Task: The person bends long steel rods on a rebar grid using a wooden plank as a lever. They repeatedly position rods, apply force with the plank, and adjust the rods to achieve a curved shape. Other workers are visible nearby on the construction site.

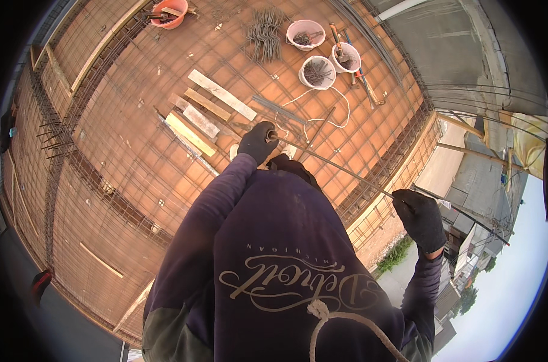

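Observation:
A thin steel rod (337, 166) slants across in front of my body, from the middle down to the right. My left hand (258, 143), in a black glove, is closed around its upper left end. Farther along, my right hand (420, 221), also gloved in black, grips the same rod with the arm held out to the side. A dark length of bar (476, 220) shows beyond the right hand; I cannot tell whether it is the same rod. Below my left hand are several wooden boards (195, 120), lying on the rebar mesh (135, 145).
White buckets (317, 73) with metal pieces stand at the far right, near a pale rope (346, 111) and long-handled tools (370, 90). Bent bars (265, 36) lie in a pile. An orange tub (169, 13) is far left. The deck's edge form (401, 172) runs along the right.

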Motion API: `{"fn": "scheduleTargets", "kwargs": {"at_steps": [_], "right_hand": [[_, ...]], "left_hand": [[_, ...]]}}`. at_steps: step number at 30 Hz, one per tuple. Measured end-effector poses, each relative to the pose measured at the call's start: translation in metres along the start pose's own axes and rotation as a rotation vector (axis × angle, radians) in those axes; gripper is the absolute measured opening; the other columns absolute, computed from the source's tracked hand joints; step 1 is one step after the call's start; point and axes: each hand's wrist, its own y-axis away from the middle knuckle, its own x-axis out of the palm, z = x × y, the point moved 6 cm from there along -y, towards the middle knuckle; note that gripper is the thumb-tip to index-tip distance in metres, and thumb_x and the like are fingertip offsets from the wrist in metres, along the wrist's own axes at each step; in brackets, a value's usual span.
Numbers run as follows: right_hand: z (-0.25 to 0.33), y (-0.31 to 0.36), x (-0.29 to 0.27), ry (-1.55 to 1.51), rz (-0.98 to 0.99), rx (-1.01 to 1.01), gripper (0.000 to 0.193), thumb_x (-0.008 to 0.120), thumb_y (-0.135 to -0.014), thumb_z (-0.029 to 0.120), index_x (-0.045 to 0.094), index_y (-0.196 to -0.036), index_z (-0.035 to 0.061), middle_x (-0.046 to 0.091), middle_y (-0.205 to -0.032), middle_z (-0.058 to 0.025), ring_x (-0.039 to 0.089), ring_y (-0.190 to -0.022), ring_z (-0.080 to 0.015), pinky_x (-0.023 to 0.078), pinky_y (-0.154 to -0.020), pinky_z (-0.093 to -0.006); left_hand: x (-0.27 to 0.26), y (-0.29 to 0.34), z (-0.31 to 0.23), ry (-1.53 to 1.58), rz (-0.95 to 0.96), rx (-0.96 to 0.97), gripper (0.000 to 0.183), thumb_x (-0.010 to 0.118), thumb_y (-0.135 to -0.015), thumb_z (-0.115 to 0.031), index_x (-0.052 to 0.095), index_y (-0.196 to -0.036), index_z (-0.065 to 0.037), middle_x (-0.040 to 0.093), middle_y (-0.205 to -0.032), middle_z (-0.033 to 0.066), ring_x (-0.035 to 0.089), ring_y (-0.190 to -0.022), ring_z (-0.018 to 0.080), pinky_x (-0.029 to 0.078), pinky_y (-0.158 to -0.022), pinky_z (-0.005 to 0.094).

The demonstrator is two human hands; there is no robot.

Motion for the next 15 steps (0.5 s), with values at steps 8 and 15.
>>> {"fn": "scheduleTargets", "kwargs": {"at_steps": [8,15], "right_hand": [[0.086,-0.038,0.023,0.481,-0.006,-0.318,0.012,0.067,-0.095,0.019,0.067,-0.096,0.0074,0.068,-0.08,-0.0126,0.071,-0.07,-0.0316,0.053,-0.061,-0.0451],[0.129,-0.14,0.169,0.357,0.016,-0.449,0.008,0.063,-0.087,0.013,0.068,-0.091,0.0084,0.069,-0.076,-0.0124,0.072,-0.074,-0.0311,0.055,-0.063,-0.0452]], "left_hand": [[0.01,0.005,-0.006,0.012,0.075,0.061,0.055,0.078,-0.089,-0.033,0.06,-0.136,-0.01,0.071,-0.122,0.011,0.071,-0.109,0.0294,0.055,-0.095,0.0408],[0.016,0.011,-0.024,-0.055,0.162,0.073,0.036,0.072,-0.095,-0.03,0.063,-0.126,-0.014,0.069,-0.117,0.0125,0.069,-0.108,0.033,0.054,-0.091,0.045]]}}
